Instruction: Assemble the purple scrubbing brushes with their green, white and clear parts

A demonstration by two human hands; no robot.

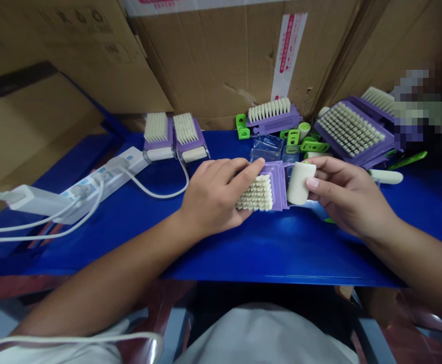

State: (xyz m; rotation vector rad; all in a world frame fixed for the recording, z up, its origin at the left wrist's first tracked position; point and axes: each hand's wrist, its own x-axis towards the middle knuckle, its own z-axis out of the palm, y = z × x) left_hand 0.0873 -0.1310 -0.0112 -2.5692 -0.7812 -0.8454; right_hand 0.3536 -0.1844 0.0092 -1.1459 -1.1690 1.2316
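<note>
Starting at 9 o'clock from the seat, a white charger [35, 199] plugs into a power strip [105, 182] on the blue table [281, 283], and white cables [50, 227] trail off the edge. One cable [160, 194] loops toward 11 o'clock, where two brushes [156, 132] [186, 132] stand side by side, bristles up, well clear of the hands.

Center stage, the left hand [213, 194] is wrapped around a purple brush [269, 187], fingers curled over its shell with the white bristles poking out toward the middle. Right beside it, the right hand [349, 194] pinches a ribbed white cylinder [297, 183] between thumb and fingertips, and that cylinder sits up against the brush's purple end.

Crowding in behind them at 12 o'clock are clear plastic boxes [266, 149], right in the way of the green clips [242, 126] beyond. Over at 1 o'clock, a big purple brush [351, 129] lies tilted. At 2 o'clock, a white handle [385, 176] rests just past the right hand, and a blurred patch [413, 106] hides the far corner. Cardboard cartons [224, 50] wall off the back.
</note>
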